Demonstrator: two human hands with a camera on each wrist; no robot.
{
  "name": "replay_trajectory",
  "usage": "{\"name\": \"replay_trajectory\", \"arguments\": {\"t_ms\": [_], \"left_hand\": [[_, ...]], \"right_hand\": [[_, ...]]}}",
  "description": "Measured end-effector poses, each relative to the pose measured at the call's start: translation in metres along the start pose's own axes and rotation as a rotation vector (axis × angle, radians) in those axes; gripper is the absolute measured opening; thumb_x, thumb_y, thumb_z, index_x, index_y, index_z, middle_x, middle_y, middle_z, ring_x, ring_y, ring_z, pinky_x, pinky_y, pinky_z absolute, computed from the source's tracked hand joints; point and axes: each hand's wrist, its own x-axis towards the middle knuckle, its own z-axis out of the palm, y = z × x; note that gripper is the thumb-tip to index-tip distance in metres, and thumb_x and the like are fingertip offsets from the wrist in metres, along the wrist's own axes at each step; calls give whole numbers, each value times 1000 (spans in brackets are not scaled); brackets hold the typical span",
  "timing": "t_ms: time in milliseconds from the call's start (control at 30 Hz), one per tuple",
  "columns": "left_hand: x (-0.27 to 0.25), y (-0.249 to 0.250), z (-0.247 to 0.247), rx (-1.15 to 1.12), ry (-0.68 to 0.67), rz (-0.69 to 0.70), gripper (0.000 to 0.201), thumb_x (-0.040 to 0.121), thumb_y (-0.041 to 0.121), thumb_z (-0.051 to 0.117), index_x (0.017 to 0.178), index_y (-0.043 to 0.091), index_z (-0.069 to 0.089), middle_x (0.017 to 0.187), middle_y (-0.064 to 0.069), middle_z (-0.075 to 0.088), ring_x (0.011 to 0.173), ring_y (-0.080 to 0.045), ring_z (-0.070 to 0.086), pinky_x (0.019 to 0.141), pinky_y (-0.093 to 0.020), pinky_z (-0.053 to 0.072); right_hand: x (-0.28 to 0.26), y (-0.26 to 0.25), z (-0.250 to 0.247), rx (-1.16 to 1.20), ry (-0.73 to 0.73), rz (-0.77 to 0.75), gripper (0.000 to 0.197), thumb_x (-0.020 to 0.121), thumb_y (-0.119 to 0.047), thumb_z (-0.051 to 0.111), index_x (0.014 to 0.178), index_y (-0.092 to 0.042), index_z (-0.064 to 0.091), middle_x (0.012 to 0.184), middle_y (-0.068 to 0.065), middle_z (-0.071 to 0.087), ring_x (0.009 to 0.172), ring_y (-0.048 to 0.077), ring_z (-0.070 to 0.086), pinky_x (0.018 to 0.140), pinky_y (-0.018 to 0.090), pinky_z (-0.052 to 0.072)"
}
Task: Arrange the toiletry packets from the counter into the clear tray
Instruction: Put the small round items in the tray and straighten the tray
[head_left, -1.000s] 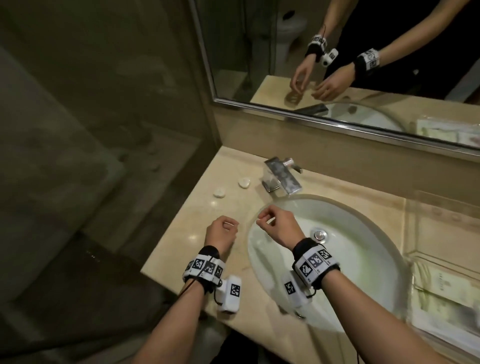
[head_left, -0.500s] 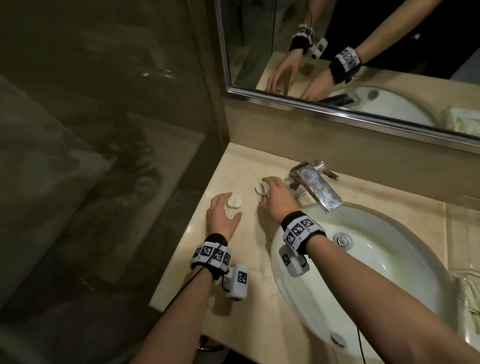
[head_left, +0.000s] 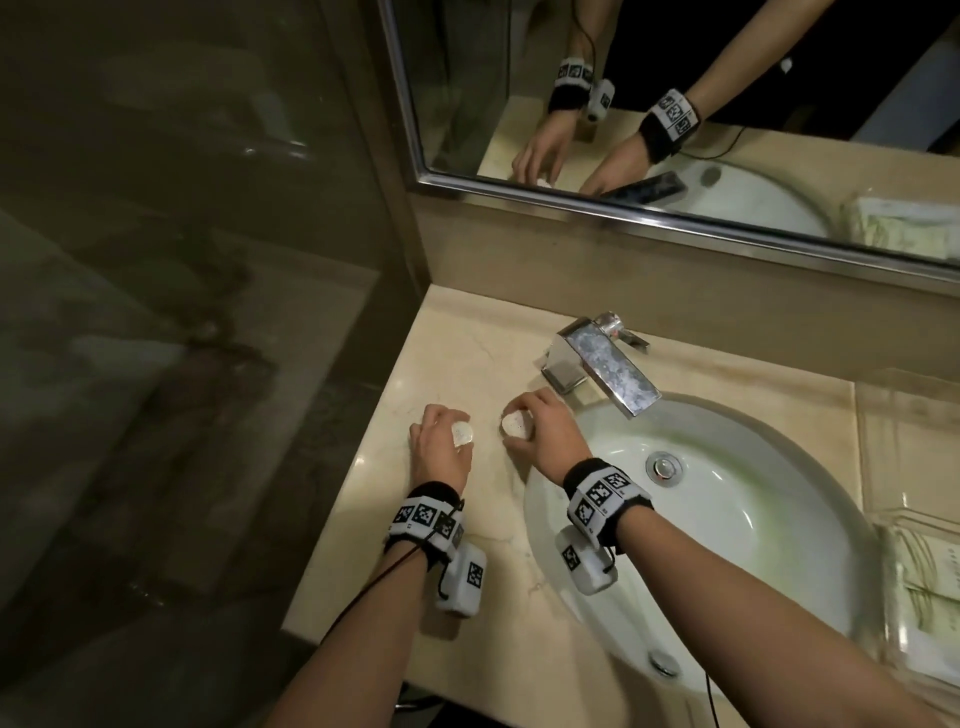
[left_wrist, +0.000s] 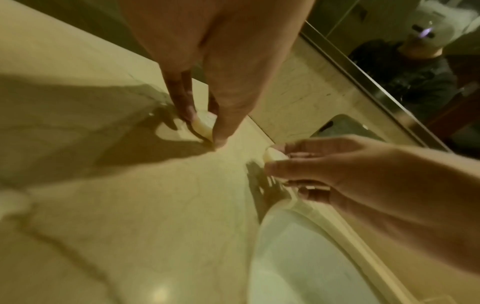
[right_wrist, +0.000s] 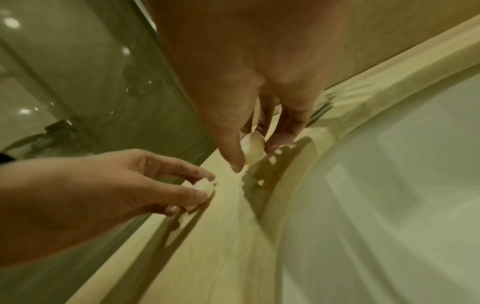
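Two round packets pinched beside the sink (head_left: 810, 597)

Our left hand (head_left: 439, 449) fingers pinch one round packet (head_left: 462, 433), our right hand (head_left: 540, 434) the other round packet (head_left: 516, 423); loose pinches could drop them into the basin.

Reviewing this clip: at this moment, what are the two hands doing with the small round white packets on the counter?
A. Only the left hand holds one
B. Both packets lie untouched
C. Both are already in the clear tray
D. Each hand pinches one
D: the left hand pinches one round white packet and the right hand pinches the other packet, both low over the counter left of the sink.
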Motion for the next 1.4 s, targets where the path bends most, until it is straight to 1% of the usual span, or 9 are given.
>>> {"name": "replay_trajectory", "arguments": {"t_ms": [267,400,633,866,1033,1100,1166,1233,1400], "left_hand": [[-45,53,28,-320,-136,64,32,71,9,77,99,21,67,108,9,52,89,-14,61,83,-26,54],[-71,96,62,-343,-224,131,35,69,9,81,101,16,67,105,7,50,85,-11,58,74,-11,49],[-118,198,131,-363,-363,212,33,68,14,83,96,21,65,104,3,54,78,-7,59,63,-6,47],[-169,292,202,-401,-531,341,30,71,9,80,95,18,65,91,9,66,80,-8,61,63,-11,49],[-197,334,241,-370,-601,379,32,71,9,80,99,17,66,100,1,67,79,-8,60,61,-7,47],[-206,345,253,-351,-629,385,33,71,10,80,99,18,66,101,0,66,77,-9,59,60,-8,48],[-212,353,263,-327,-644,407,32,71,10,80,99,18,66,101,0,66,76,-7,58,60,-7,46],[-216,358,268,-301,-650,431,31,71,11,79,99,18,66,101,0,66,76,-3,58,61,-6,45],[-220,367,275,-293,-638,451,30,71,9,79,99,15,67,102,0,67,80,-2,59,62,-6,47]], "right_hand": [[-71,51,-49,209,128,122,35,72,-18,82,103,-20,67,109,2,58,91,16,60,77,16,47],[-114,82,-92,313,171,186,35,68,-12,85,96,-26,69,108,3,60,84,10,61,70,3,44],[-198,149,-178,531,326,256,31,73,-14,83,101,-21,74,104,-7,73,83,-4,64,74,7,47],[-280,248,-243,646,631,567,35,73,-10,83,100,-14,61,85,-3,62,77,15,60,70,19,49],[-323,305,-283,471,778,696,26,80,-14,77,105,-13,68,98,4,67,83,15,62,77,26,53],[-328,325,-290,372,796,753,23,82,-13,74,103,-15,65,99,6,67,86,21,64,79,38,58],[-328,338,-292,340,763,796,19,86,-8,68,102,-13,58,104,11,62,82,26,66,65,43,62],[-326,348,-289,272,715,821,16,90,-3,61,103,-10,55,109,13,56,83,28,66,55,41,62],[-325,365,-285,111,650,881,20,92,-3,58,112,-5,58,116,9,49,88,29,66,58,36,62]]}}
